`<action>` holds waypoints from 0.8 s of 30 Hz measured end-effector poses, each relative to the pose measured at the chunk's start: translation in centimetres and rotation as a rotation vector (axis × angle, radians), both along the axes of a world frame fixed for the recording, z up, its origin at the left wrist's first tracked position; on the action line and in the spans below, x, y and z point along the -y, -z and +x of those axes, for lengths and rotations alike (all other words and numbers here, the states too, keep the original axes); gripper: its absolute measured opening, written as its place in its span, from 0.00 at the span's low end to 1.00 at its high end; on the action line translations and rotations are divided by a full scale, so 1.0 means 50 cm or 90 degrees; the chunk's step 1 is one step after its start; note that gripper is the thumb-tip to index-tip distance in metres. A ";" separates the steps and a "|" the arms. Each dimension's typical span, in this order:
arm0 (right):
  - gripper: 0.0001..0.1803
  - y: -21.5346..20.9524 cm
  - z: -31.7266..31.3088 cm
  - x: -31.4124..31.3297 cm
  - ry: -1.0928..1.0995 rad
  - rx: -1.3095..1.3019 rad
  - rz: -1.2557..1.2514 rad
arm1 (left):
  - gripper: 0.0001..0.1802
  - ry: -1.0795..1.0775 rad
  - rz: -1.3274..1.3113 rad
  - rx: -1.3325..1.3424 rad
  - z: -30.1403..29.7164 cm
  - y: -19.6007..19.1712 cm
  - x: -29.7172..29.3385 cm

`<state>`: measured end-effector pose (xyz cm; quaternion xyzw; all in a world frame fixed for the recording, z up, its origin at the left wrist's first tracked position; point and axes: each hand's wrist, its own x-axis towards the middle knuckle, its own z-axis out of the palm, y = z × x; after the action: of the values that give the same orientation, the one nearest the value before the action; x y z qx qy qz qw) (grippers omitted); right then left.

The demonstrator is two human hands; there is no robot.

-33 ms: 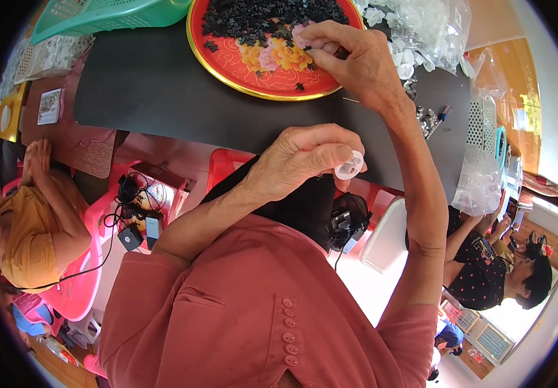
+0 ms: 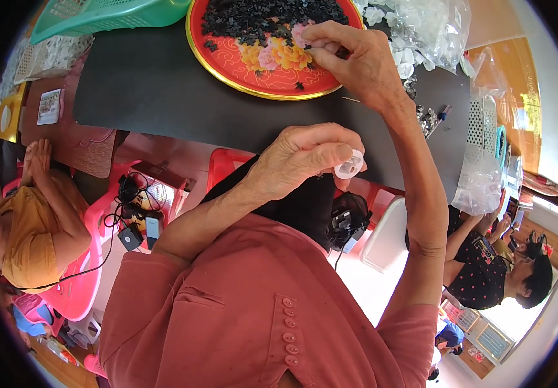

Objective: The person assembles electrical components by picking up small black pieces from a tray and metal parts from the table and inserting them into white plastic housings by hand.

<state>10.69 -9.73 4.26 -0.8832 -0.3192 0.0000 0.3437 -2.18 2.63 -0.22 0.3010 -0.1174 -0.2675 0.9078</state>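
Note:
Just off the table's near edge, my left hand (image 2: 314, 155) is closed round a small white round plastic part (image 2: 349, 165), whose face has openings in it. My right hand (image 2: 350, 61) reaches over the right side of a red round tray (image 2: 246, 74) with a gold rim and a flower pattern. Its thumb and index finger pinch a tiny black piece (image 2: 308, 47), mostly hidden by the fingertips. Many small black cross-shaped pieces (image 2: 259, 19) are heaped at the tray's far side. One stray black piece (image 2: 299, 86) lies near its front rim.
A green plastic basket (image 2: 111, 16) stands at the far left of the black table (image 2: 143, 84). White plastic parts (image 2: 405, 61), clear bags (image 2: 443, 32), small metal parts (image 2: 426, 119) and a blue-capped tool (image 2: 445, 111) lie right. Other people sit on both sides.

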 end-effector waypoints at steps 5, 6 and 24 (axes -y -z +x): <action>0.08 -0.007 -0.003 0.013 0.004 0.004 -0.048 | 0.22 0.000 0.001 -0.003 0.000 0.001 0.002; 0.07 -0.009 -0.004 0.014 0.011 0.023 -0.048 | 0.22 -0.002 0.001 -0.006 0.000 0.001 0.002; 0.08 0.001 -0.003 0.009 -0.081 0.087 -0.064 | 0.22 0.002 0.014 0.021 0.001 0.002 0.002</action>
<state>10.53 -10.20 4.22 -0.8753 -0.3966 -0.0222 0.2760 -2.13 2.55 -0.33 0.3148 -0.1297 -0.2652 0.9021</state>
